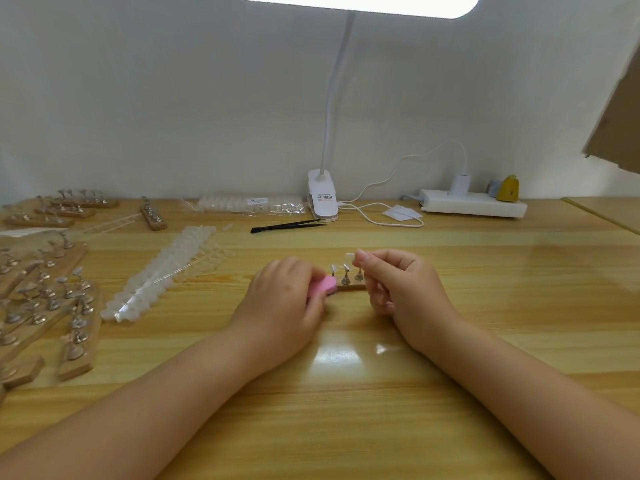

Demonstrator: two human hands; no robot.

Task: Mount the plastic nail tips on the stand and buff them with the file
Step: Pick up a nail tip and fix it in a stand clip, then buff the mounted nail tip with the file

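Resting on the pale wooden tabletop point(485, 306), both forearms reach in from the bottom edge, where they are cut off. The left hand point(284, 306) curls its fingers round a pink oval nail file point(323, 285); only the file's rounded end shows, the rest being hidden inside the grip. That end lies just beside the small wooden nail stand with metal pegs point(351, 281), which sits between the two hands; its left end is hidden behind the file and its right end behind the right hand point(401, 289). Two clear nail tips appear mounted on its pegs, though they are small and hard to make out. The right hand pinches a translucent plastic nail tip point(349, 255) between thumb and forefinger, above the stand's right end; its other fingers are loosely curled.

To the left lies a long strip of clear plastic nail tips point(162, 275), and beyond it, many spare wooden stands with metal pegs point(52, 289), some cut off by the left edge. Farther back lie black tweezers point(289, 225), a sealed bag of nail tips point(249, 203), a white clip-on lamp point(323, 195) whose head is clipped by the top edge, and a white power strip point(474, 204).
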